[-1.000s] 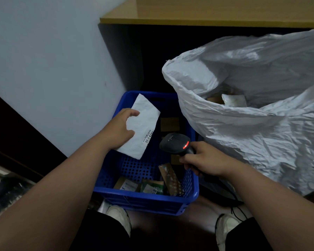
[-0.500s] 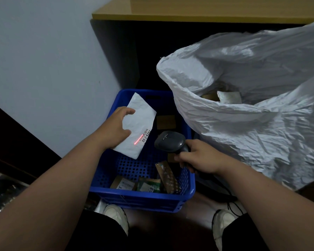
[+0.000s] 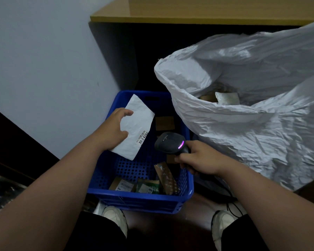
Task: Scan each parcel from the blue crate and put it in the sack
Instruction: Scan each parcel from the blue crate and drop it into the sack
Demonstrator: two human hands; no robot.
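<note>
My left hand (image 3: 113, 129) grips a flat white parcel (image 3: 136, 126) by its left edge and holds it tilted over the blue crate (image 3: 140, 198). The parcel's barcode label faces up near its right edge. My right hand (image 3: 200, 159) grips a black handheld scanner (image 3: 169, 142), whose head points left at the label and shows a purple light. Several small parcels (image 3: 143, 186) lie in the crate's near end, and brown ones lie farther back. The big white sack (image 3: 243, 134) stands open to the right of the crate with parcels inside.
A pale wall rises on the left. A wooden desk top (image 3: 198, 13) spans the back above a dark recess. My two white shoes (image 3: 116, 218) stand below the crate. A black cable (image 3: 230, 205) trails on the floor by the sack.
The red scan line that lay across the parcel's label half a second ago is gone. The scanner's light has turned from red to purple. Both hands stay almost where they were.
</note>
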